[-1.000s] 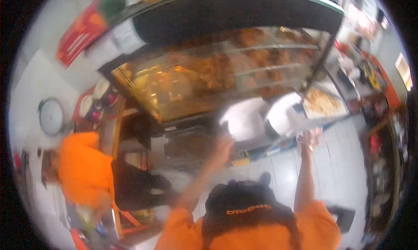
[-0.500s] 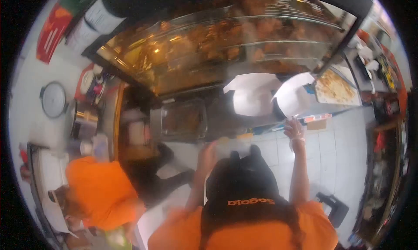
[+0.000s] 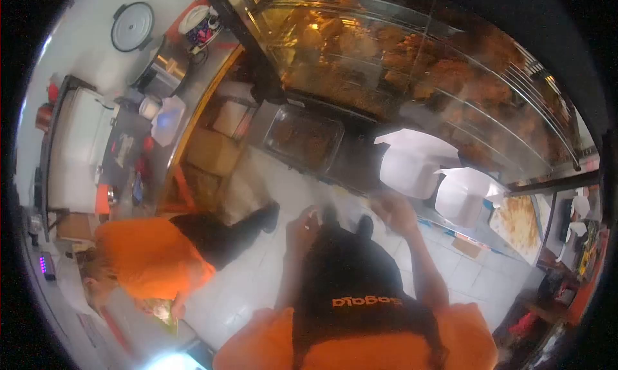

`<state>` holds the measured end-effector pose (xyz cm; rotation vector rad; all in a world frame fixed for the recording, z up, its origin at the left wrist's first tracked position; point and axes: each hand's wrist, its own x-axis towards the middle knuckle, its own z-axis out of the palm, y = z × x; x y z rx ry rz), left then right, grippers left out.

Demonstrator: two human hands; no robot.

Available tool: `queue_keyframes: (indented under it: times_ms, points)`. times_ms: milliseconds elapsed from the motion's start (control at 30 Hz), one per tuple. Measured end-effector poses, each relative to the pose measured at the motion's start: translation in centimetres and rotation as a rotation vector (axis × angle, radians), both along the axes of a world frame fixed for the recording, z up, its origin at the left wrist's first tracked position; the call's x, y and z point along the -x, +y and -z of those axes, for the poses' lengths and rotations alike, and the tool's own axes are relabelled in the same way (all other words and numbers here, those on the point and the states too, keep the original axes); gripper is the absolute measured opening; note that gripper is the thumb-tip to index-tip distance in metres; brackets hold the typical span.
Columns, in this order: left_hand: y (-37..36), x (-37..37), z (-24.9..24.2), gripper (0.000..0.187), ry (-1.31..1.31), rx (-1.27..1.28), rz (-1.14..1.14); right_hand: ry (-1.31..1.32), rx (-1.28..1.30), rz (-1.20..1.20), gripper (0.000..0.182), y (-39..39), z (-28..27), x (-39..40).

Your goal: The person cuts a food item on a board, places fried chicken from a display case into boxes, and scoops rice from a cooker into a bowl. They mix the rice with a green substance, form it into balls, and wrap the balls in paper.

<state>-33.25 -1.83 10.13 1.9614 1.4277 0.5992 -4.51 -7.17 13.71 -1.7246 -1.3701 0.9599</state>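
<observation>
My left hand is in front of my black apron, its fingers curled. Something small and pale shows at the fingertips, too blurred to name. Smeared by motion, my right hand is at the counter's front edge, just below an open white takeaway box; its fingers cannot be made out. A second white box stands to the right of the first. Further left on the dark counter lies a clear rectangular tray with brownish contents.
Behind the counter is a lit glass display case of browned food. A stained white board lies at the right. On the left, a co-worker in an orange shirt bends beside a side counter with a metal pot. White tiles cover the floor.
My view has turned, so the counter appears tilted and shifted. My right hand has come back from the boxes toward my left hand. The co-worker remains bent over at the left.
</observation>
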Motion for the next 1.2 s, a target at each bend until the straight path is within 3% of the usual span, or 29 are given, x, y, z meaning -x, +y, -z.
queue_keyframes:
  times_ms: [33,100,167,233,333,433,467,533,600,633,733,767,867,900,967,1067,1100,1200]
  points:
    - [-0.1,0.1,0.0,0.024,-0.001,-0.006,-0.037,-0.076,-0.094,-0.110,0.032,2.9,0.6,-0.2]
    - [-0.3,1.0,0.0,0.023,0.006,-0.021,-0.092,-0.204,-0.019,-0.253,0.036,9.5,1.3,1.1]
    - [-0.2,1.8,0.0,0.023,-0.002,0.032,-0.135,-0.461,-0.019,-0.268,0.045,14.9,-1.2,4.1]
    - [0.4,2.3,0.6,0.023,-0.026,0.001,-0.164,-0.630,-0.134,-0.239,0.051,21.0,4.3,6.7]
    - [2.5,4.2,0.4,0.022,-0.044,-0.042,-0.194,-0.765,0.279,-0.444,0.055,24.9,2.7,9.1]
    - [5.2,7.1,1.2,0.022,-0.113,-0.006,-0.317,-1.020,-0.054,-0.371,0.056,25.0,9.2,10.7]
    - [6.5,8.3,1.2,0.023,-0.103,0.047,-0.336,-0.771,0.267,-0.366,0.063,25.7,4.2,11.6]
    - [8.9,11.4,3.1,0.023,-0.104,0.037,-0.301,-0.737,0.418,-0.333,0.071,27.2,3.3,12.1]
    - [11.7,15.1,4.0,0.024,-0.012,-0.011,-0.279,-0.854,0.253,-0.232,0.078,27.1,6.1,11.8]
    - [13.7,16.7,1.4,0.022,0.017,0.079,-0.223,-0.884,0.181,-0.351,0.082,27.4,6.3,10.9]
    - [16.6,22.0,1.9,0.021,-0.122,0.045,-0.447,-0.921,0.282,-0.090,0.076,27.9,0.9,14.5]
    - [17.3,23.5,0.7,0.021,-0.109,-0.004,-0.503,-1.000,0.282,-0.086,0.065,28.2,-0.4,15.1]
    - [18.1,28.1,-2.7,0.021,-0.070,0.001,-0.668,-1.299,0.008,-0.356,0.034,30.5,-3.2,19.3]
    - [18.4,29.8,-3.3,0.021,-0.054,0.025,-0.721,-1.083,-0.071,-0.159,0.033,30.9,-4.4,21.4]
    - [18.3,33.2,-2.0,0.020,-0.003,-0.001,-0.775,-1.163,-0.265,-0.408,0.033,33.6,-0.1,22.8]
    - [20.7,37.2,-2.3,0.019,0.017,0.007,-0.843,-0.449,-0.205,-0.281,0.026,41.1,-4.8,33.3]
    - [22.0,38.1,-2.5,0.020,0.022,0.003,-0.874,-0.621,-0.245,-0.352,0.024,44.6,-6.9,36.3]
    - [25.6,40.6,-3.0,0.022,0.051,-0.026,-0.907,-0.386,-0.213,-0.341,0.021,53.2,-7.7,40.5]
